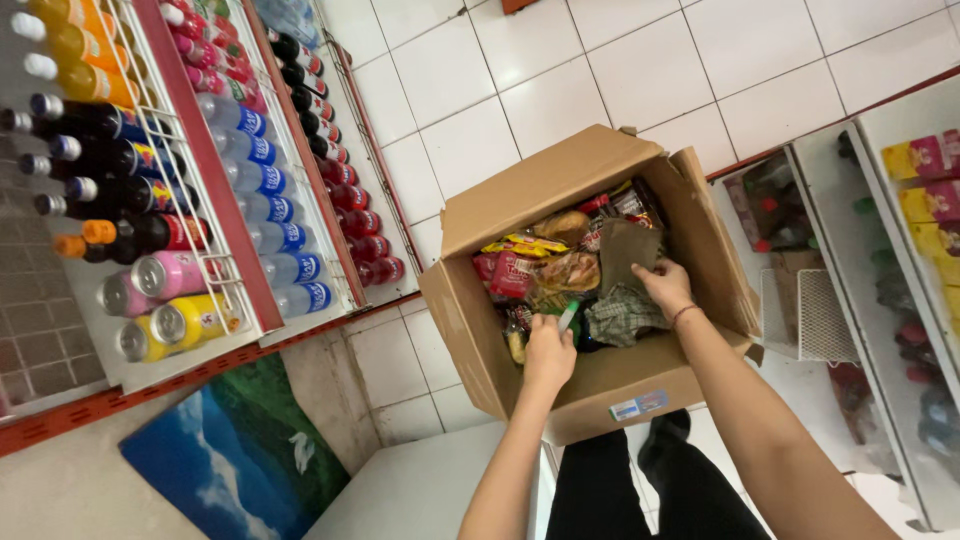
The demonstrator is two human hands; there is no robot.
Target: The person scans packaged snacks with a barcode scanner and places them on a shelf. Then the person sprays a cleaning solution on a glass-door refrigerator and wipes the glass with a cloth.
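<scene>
1. Below the head camera, an open cardboard box (600,385) sits on a white surface, its flaps folded outward, packed with snack packets (520,270) in red, yellow and brown.
2. Left hand (548,352) reaches over the near wall of the box, fingers curled around a slim white-and-green marker-like object (568,316) that sticks up from the fist towards the packets.
3. Right hand (664,285) lies further in, just right of the left, fingers pinching the lower edge of a flat olive-brown packet (628,250) that stands among the others; a thin band circles its wrist.
4. A checked grey packet (622,315) lies between the two hands, touching neither clearly.
5. Left of the box, a wire rack (235,215) holds rows of bottled drinks and cans (165,300).
6. White floor tiles (640,70) spread beyond the box.
</scene>
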